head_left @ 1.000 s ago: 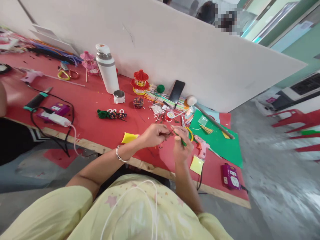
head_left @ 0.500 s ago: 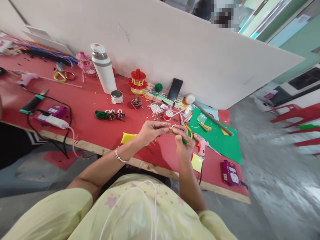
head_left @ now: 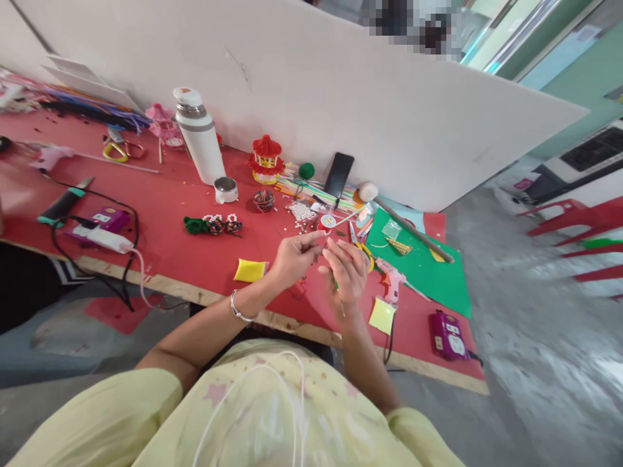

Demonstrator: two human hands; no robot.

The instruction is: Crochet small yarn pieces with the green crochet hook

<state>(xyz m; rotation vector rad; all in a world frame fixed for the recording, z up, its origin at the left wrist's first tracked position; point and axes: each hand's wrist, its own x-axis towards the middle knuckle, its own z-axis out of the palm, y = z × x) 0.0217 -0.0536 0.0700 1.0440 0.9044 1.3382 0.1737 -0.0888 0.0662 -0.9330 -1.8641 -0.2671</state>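
The left hand pinches one end of a thin green craft stem above the red felt-covered table. The right hand curls around its other end, so shaping seems underway. Next likely calls for a firm, steady twist between fingertips.

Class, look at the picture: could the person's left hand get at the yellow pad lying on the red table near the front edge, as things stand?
Probably yes. The yellow pad lies bare on the red table, just beside the left hand, with nothing between them. That hand is pinching something small, though.

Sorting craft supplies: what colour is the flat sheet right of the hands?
Green; the sheet shows clearly in the head view.
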